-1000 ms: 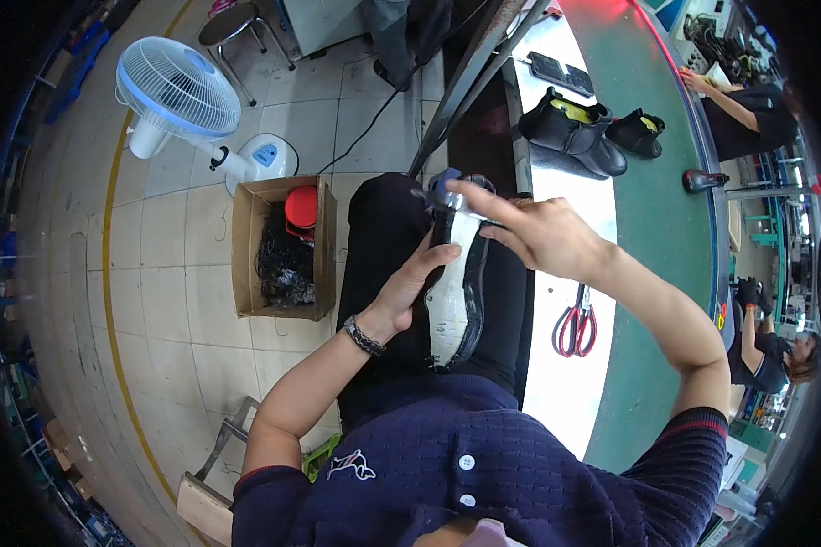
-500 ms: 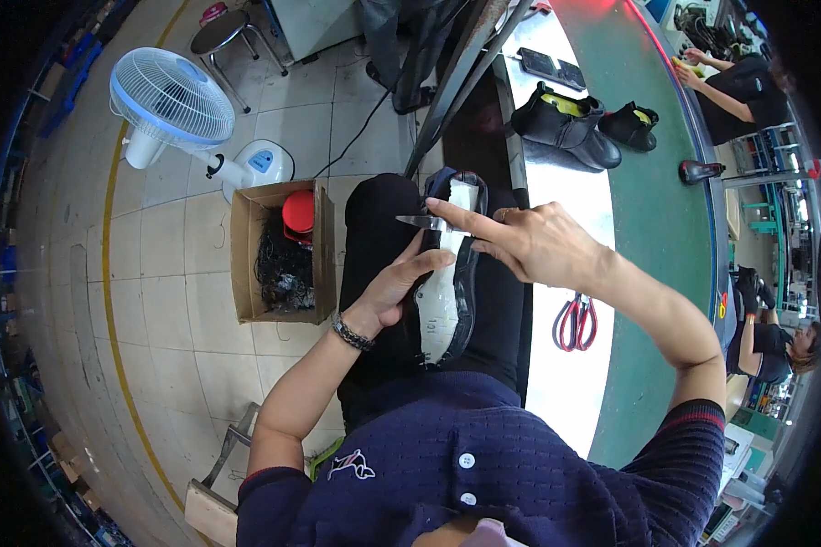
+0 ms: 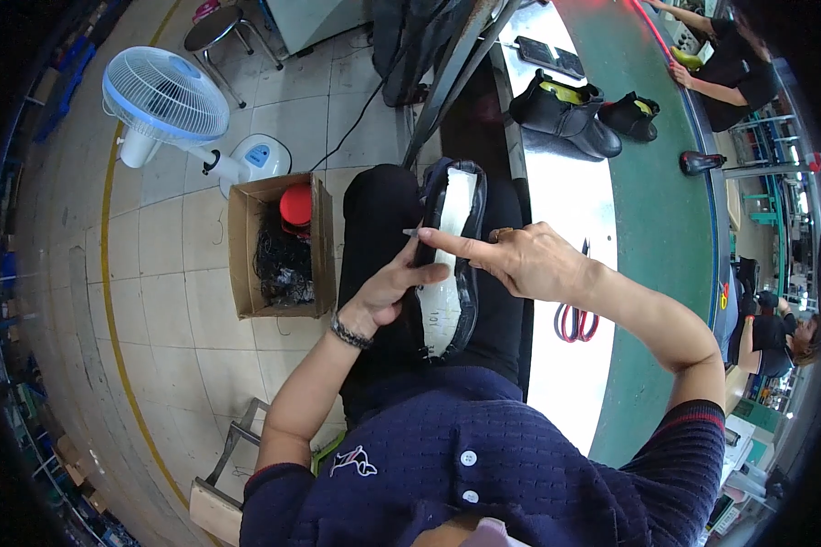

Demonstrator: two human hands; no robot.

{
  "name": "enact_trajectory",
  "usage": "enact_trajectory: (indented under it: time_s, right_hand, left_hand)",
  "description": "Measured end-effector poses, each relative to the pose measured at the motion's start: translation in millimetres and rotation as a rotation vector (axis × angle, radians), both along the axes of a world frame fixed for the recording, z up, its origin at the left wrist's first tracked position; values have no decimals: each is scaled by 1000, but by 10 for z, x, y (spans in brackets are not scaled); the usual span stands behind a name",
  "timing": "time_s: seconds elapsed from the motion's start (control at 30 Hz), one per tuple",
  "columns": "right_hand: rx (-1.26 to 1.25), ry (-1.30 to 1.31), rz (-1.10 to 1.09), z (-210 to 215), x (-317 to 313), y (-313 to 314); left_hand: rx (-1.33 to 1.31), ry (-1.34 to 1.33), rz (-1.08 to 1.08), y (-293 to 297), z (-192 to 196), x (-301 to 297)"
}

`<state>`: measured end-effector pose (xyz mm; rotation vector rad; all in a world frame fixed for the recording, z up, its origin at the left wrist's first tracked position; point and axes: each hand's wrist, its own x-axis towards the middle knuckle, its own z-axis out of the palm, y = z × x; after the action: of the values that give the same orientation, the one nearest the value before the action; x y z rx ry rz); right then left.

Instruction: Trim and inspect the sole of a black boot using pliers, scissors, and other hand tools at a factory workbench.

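A black shoe upper (image 3: 465,305) lies sole side up across my lap, its white insole board (image 3: 444,296) exposed and the dark edge folded in around it. My left hand (image 3: 394,284) grips the shoe's left side, thumb over the white board. My right hand (image 3: 534,259) is closed on a knife (image 3: 410,232), index finger stretched along it across the shoe. Only the knife's pale metal tip shows past that finger; the rest is hidden under the hand. Scissors with red handles (image 3: 575,324) lie on the white bench to the right, partly behind my right forearm.
A cardboard box (image 3: 242,290) with black scraps and a red tub stands on the floor left of my legs. Beyond it is a fan (image 3: 166,96). Black boots (image 3: 566,114) and a dark tray (image 3: 549,59) sit at the green conveyor (image 3: 652,237). Other people work across it.
My right hand and the knife have shifted slightly down and left over the shoe. Less of the blade shows now. My left hand keeps its hold on the shoe.
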<state>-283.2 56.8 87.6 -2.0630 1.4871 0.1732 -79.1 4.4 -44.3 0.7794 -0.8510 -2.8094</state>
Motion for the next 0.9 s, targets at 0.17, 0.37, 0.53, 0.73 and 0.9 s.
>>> enact_trajectory:
  time_s: [0.17,0.37,0.53,0.73,0.9]
  right_hand:
    - [7,33,19,10,23,-3]
    - [-42,146,74,222,85,-47]
    - [-277,-54,72,268,180,80]
    - [-104,223,265,249,183,61]
    - [-100,21,158,63,205,207]
  left_hand:
    - [341,297,255,367,-182,64]
    - [120,121,292,425,-79,9]
    - [139,94,231,422,-234,75]
    - [95,34,254,404,-45,57]
    - [159,172,151,405,-118,87]
